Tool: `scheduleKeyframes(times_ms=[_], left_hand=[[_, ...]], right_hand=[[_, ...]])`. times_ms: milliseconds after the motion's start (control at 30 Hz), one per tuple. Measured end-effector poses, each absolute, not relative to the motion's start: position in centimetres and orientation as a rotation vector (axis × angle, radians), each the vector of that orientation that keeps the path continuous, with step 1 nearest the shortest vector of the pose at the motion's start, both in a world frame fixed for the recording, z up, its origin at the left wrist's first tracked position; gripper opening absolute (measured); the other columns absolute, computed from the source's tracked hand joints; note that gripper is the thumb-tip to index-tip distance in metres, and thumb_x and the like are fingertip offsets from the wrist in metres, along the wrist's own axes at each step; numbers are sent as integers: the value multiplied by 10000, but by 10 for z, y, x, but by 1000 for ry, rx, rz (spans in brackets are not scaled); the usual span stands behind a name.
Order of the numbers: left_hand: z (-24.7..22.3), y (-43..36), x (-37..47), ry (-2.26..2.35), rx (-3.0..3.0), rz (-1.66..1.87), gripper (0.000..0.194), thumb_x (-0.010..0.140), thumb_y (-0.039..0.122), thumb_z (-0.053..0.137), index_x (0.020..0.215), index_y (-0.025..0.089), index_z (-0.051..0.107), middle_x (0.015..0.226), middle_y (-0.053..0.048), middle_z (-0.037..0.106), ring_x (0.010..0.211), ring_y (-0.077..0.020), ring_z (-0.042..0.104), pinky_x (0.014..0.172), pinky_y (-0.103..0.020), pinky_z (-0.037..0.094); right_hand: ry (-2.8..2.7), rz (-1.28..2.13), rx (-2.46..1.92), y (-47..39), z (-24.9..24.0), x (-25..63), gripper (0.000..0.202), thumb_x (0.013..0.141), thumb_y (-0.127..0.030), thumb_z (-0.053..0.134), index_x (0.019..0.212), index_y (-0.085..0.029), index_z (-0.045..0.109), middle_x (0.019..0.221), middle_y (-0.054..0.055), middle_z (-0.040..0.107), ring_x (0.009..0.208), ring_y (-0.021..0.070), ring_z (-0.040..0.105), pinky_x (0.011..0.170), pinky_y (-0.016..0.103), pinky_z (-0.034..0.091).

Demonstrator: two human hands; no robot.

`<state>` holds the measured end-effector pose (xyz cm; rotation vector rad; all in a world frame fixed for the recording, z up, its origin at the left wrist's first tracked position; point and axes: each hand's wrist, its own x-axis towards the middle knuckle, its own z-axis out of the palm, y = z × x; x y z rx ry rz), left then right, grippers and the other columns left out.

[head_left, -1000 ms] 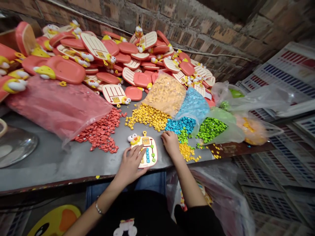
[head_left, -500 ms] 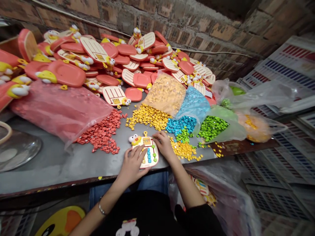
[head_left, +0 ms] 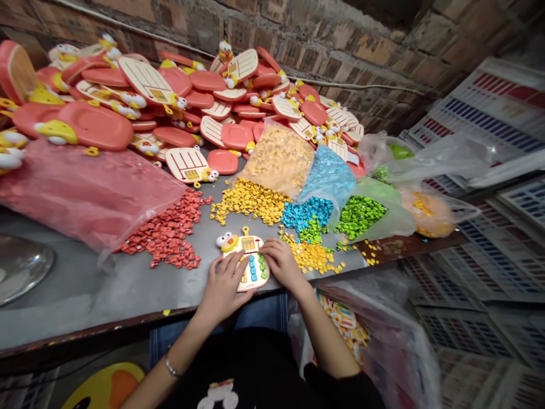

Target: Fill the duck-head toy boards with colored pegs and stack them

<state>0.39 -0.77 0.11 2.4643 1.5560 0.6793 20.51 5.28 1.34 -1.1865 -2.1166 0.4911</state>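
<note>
A cream toy board (head_left: 251, 288) with a duck head and big white eyes lies at the table's front edge. Blue beads (head_left: 254, 268) and green beads (head_left: 263, 267) sit in columns in its slots, and a few yellow ones show beside my fingers. My left hand (head_left: 223, 284) grips the board from the left, its fingers across the face and the thumb along the bottom edge. Over the upper right side, my right hand (head_left: 283, 264) has bent fingers pressed together at the top of the green column. Its fingertips hide whatever they hold.
Loose red (head_left: 170, 233), yellow (head_left: 251, 201), blue (head_left: 304, 213) and green beads (head_left: 361, 216) spill from plastic bags around the board. Behind them, red-backed duck boards (head_left: 208, 82) are heaped against a brick wall. A clear bag (head_left: 383, 318) hangs below the table at right.
My right fingertips have come down and left onto the board's upper right. The green beads, spaced out before, now sit closer together. My left hand keeps its grip; the view has shifted slightly.
</note>
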Motion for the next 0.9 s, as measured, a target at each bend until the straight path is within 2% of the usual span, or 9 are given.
scheduleKeyframes(times_ms=[100,233,467,700,900], left_hand=[[2,-8,4,1552,2467,684,583,830,432,593,1354,200,488,1438,-106,473,1284,-290,436,1047,-455,281],[2,-8,4,1551,2462,696,562,835,421,580,1348,206,495,1428,-114,484,1272,-295,447,1049,-459,275],[1,-8,3,1555,2498,656,593,832,422,582,1379,226,463,1438,-115,470,1276,-313,443,1048,-473,279],[0,-9,3,1567,2506,632,579,841,430,571,1362,196,475,1444,-111,465,1289,-301,432,1052,-468,271],[2,-9,4,1566,2486,657,571,840,432,573,1356,206,481,1436,-107,476,1286,-293,437,1054,-454,266]], right_hand=[[-1932,500,-1289,47,20,232,188,910,-214,521,938,-238,706,965,63,697,993,221,614,902,405,475],[-1695,327,-1515,42,15,279,189,902,-269,518,887,-214,697,920,78,681,925,234,615,852,399,472],[-1764,80,-1757,44,-5,316,184,861,-249,520,821,-201,694,793,61,572,821,241,516,774,387,419],[-1908,-12,-1846,56,-5,301,145,834,-171,542,820,-205,683,849,74,551,862,253,458,753,369,377],[-1809,195,-1688,54,5,295,80,809,-180,551,774,-199,620,852,65,594,887,248,518,798,377,411]])
